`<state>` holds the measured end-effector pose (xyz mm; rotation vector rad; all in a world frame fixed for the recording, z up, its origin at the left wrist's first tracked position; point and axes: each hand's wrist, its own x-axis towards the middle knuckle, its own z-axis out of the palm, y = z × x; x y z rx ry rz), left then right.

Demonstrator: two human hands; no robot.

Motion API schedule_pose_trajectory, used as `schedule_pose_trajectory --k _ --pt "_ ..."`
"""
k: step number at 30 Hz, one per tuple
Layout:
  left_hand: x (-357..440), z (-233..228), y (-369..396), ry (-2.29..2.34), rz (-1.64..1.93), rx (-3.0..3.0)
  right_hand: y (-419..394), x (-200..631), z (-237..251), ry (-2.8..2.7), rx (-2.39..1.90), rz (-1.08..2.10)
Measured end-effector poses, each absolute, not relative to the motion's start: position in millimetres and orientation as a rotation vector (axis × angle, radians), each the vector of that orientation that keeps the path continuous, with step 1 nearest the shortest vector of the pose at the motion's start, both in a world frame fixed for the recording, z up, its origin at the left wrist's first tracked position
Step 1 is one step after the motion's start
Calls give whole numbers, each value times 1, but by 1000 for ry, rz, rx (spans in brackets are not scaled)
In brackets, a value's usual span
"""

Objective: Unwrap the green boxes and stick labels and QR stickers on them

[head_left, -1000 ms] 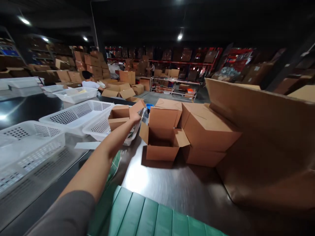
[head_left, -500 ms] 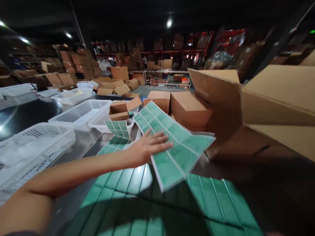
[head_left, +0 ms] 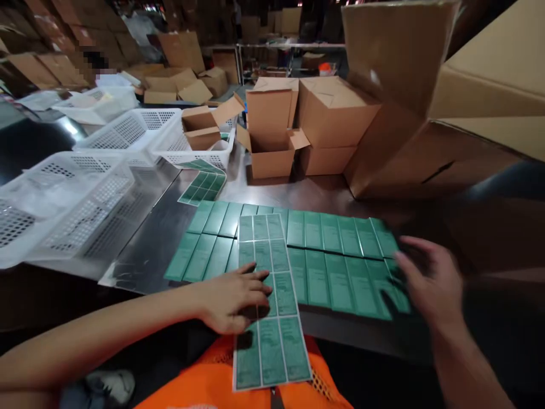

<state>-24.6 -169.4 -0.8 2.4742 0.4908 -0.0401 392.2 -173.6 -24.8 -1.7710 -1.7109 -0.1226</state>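
A sheet of green labels [head_left: 284,292], ruled into white-edged rectangles, lies over the rows and hangs past the table's front edge. My left hand [head_left: 232,298] rests palm down on its left side, fingers extended. Beneath it, flat green packs [head_left: 330,278] stand side by side in two rows; the sheet hides some of them. My right hand [head_left: 434,281] is at the right end of the rows, thumb and fingers apart, nothing visible in it. Whether its fingertips touch the last packs I cannot tell. A second, curled label sheet [head_left: 203,186] lies behind the rows on the left.
White perforated baskets [head_left: 102,196] line the left side. An open small carton [head_left: 272,159] stands behind the packs, beside stacked closed cartons [head_left: 334,113]. A large open carton [head_left: 392,153] rises at the right. A person [head_left: 96,62] is at the far left.
The label sheet has come down from the air, toward me, onto the packs, with my left hand still on it. My right hand has come into view at right. The camera has tilted down.
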Motion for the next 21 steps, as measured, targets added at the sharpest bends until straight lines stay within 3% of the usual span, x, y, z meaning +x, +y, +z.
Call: schedule_pose_trajectory --k 5,14,21 --pt "1 -34 -195 823 77 2718 -113 269 -16 -2442 -1129 376" --pt "-13 -83 -207 1037 333 2911 -37 213 -39 -2374 -1555 544" --pt "-71 -41 -224 1285 599 2749 -39 221 -4 -2115 -1654 744"
